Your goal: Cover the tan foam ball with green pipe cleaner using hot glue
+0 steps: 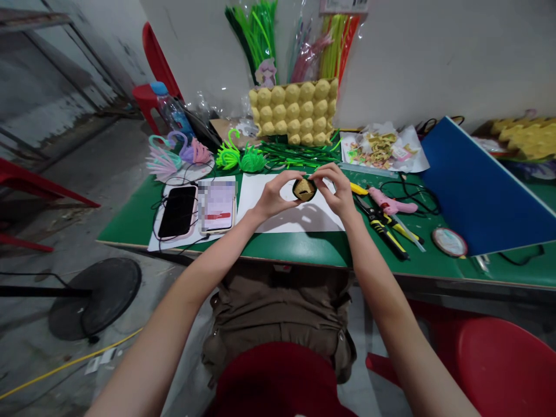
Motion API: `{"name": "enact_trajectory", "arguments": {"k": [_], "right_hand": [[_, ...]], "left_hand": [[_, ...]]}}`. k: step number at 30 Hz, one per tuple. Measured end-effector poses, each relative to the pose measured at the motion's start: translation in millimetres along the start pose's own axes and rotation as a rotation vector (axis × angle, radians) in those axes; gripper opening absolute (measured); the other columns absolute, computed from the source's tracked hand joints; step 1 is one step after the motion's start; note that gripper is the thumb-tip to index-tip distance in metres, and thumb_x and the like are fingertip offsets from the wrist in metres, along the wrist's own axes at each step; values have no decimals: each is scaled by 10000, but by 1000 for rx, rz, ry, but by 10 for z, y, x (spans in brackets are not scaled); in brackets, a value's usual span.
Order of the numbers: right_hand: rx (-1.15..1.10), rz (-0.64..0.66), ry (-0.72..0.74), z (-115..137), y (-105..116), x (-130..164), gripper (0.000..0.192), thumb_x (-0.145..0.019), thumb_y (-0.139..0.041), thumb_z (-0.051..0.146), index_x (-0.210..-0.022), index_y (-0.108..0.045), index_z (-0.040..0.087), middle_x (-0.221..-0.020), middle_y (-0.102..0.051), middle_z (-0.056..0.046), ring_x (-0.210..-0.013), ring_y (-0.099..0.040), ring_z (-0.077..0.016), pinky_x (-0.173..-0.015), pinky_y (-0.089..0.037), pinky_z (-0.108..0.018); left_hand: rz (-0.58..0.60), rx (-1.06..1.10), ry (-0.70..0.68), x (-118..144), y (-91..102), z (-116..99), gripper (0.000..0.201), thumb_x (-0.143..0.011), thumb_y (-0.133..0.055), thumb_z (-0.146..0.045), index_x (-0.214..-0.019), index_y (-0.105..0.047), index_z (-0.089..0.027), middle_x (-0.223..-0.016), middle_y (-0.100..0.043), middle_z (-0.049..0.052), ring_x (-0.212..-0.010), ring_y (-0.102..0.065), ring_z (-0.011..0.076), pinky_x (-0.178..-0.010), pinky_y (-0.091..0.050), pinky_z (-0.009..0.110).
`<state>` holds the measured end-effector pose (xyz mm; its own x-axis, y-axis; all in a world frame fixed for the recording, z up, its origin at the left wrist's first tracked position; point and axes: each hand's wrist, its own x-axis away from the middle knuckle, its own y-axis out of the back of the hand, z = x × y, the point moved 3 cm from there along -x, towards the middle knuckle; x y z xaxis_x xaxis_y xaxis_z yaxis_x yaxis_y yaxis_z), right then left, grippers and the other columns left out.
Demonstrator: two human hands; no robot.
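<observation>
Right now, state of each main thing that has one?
Left hand: pinching round piece
Right hand: pinching it too
Round piece: gripped from both sides
Left phone: screen dark
Right phone: screen lit
Bottle: cap on
Egg tray: standing on edge
Glue gun: lying down
Blue board: raised, slanted

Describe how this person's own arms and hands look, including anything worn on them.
The left arm and right arm are slender and bare, with no sleeves in view. The left hand and right hand are ungloved; no watch, bracelet or cable shows on either wrist. Fingernail details are too small to tell.
</observation>
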<state>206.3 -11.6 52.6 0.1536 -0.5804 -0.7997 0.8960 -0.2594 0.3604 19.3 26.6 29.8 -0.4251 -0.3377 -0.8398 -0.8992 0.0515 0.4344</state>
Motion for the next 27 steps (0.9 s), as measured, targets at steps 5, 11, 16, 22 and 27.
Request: {"name": "enact_trajectory", "arguments": {"k": [5,11,16,22,27], "right_hand": [[10,11,-3,11,4,-2,180,-993,-562,316,-932,-712,239,-923,-652,-55,-864,-629,-206,-779,-509,-362],[6,38,-34,5,-3,0,206,-994,-556,346,-917,-715,239,-916,-645,-57,-863,-616,-213,-805,-510,-379],[-72,1,-91,-10,16,-13,223,-981,-559,399,-899,-701,248,-928,-667,-66,-896,-632,-235,-839,-523,-414],[-80,3,-133,-5,17,-22,280,-964,-575,481,-859,-689,247,-924,-686,-72,-904,-649,-243,-844,-538,-430],[-160,-97,-116,5,32,-17,282,-957,-601,502,-873,-678,245,-955,-693,-75,-962,-666,-238,-890,-540,-419]], "left_hand": [[3,11,12,2,-8,10,455,-811,-815,-320,-1197,-615,-185,-1209,-745,129,-1137,-726,248,-995,-589,399],[29,-13,68,37,-39,63,501,-759,-854,-362,-1165,-627,-177,-1188,-746,130,-1124,-723,260,-982,-588,410],[-51,-21,105,27,-13,77,515,-729,-871,-346,-1145,-617,-181,-1174,-749,121,-1110,-725,251,-982,-586,399],[-47,-34,176,35,-16,113,532,-705,-885,-374,-1129,-629,-178,-1162,-749,112,-1106,-720,251,-978,-588,395],[-151,24,211,27,-10,163,607,-689,-896,-456,-1150,-616,-179,-1141,-737,108,-1112,-721,248,-939,-601,363]]}}
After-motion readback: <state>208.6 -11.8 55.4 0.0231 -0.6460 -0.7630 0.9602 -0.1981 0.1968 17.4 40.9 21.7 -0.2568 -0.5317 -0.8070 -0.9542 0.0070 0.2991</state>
